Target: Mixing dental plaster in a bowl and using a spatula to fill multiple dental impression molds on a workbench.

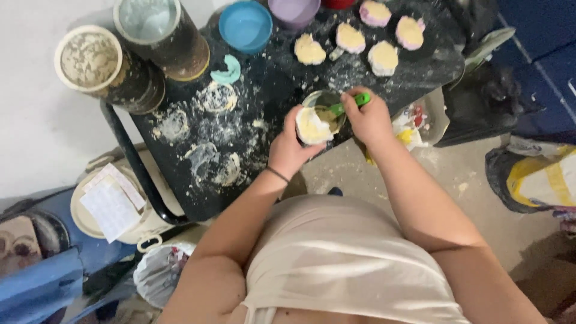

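Observation:
My left hand point(288, 146) holds a small mould point(312, 126) filled with pale cream paste, at the near edge of a black tray table point(264, 90). My right hand point(370, 117) grips a green-handled spoon point(351, 103) whose tip dips into a small cup of paste point(324, 102) right behind the mould. Several filled moulds point(360, 37) with the same pale paste sit in a cluster at the table's far right.
Two tall tubs stand at the far left, one with beige powder point(90, 58), one with pale grey liquid point(147, 21). A blue bowl point(245, 25) and a purple cup point(294, 9) sit behind. White bucket point(108, 201) and bags lie on the floor.

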